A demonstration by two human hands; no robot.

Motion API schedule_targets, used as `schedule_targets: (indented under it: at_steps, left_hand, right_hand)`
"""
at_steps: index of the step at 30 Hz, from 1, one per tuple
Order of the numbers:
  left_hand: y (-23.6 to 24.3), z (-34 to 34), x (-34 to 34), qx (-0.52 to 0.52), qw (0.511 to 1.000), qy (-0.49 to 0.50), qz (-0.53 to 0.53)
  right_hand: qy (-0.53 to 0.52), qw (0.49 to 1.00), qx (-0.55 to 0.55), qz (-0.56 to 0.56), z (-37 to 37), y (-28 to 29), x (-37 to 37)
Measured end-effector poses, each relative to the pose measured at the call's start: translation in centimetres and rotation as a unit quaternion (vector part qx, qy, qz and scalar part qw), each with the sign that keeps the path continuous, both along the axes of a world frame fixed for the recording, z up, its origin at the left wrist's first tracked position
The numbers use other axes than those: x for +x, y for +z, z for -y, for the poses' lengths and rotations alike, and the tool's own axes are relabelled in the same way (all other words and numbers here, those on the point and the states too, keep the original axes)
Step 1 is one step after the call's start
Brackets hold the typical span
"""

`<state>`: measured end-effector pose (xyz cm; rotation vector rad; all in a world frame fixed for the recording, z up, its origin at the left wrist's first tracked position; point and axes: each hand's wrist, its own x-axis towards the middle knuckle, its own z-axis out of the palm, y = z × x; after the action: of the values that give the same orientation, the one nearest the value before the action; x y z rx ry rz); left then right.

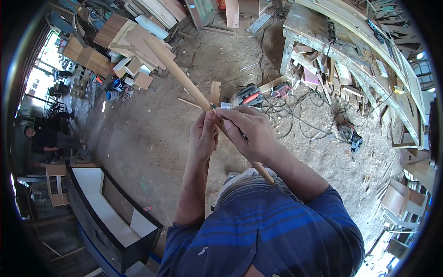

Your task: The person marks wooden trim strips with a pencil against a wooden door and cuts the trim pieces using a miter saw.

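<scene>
A long, light-brown wooden strip (180,76) runs slantwise in front of me, its far end up at the left and its near end by my waist. My left hand (203,131) is closed round the strip near its middle, thumb on top. Close beside that thumb, my right hand (251,131) has its fingers pinched together against the strip. Something small and dark shows within the right hand, mostly hidden by the fingers. Behind my hands, a shorter flat piece of wood (215,92) is partly visible; I cannot tell whether it touches the strip.
Power tools with a red part (251,96) and tangled cables (295,115) lie on the dirt floor ahead. A workbench (318,39) with offcuts beneath stands at the far right. At the left are a black-and-white cabinet carcass (115,203) and a person (46,138) in dark clothes.
</scene>
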<state>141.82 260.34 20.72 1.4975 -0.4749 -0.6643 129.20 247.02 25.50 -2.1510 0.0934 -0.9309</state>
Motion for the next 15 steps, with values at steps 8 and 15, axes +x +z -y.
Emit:
schedule_targets:
  at_steps: [8,15]
  left_hand:
    - [0.4,4.1,-0.3,0.016,1.0,0.013,0.007]
    - [-0.9,6.3,0.7,0.056,0.995,-0.006,-0.082]
  right_hand:
    - [0.001,0.995,0.088,-0.04,1.6,-5.0,-5.7]
    - [-0.033,0.964,0.217,-0.153,3.8,-9.6,-5.5]
